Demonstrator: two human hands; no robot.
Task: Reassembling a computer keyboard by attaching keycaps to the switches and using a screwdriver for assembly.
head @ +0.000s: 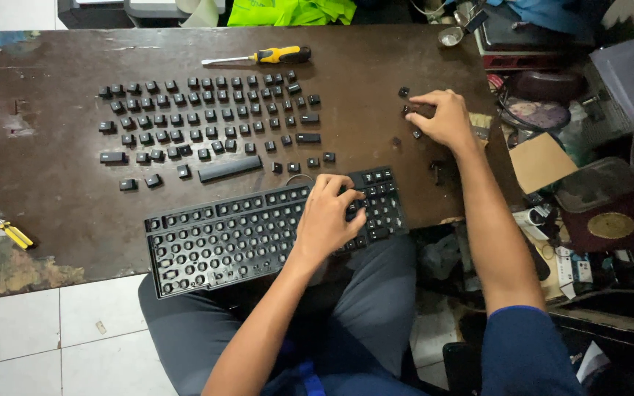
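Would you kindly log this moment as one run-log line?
left hand: pressing on black plastic keyboard frame | right hand: on loose black keycaps | rows of removed keycaps on brown table

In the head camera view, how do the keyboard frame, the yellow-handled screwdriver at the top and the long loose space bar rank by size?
1. Keyboard frame, by far the largest, with the left hand on it.
2. Yellow-handled screwdriver.
3. Long space bar, shorter than the screwdriver, though thicker than its shaft.
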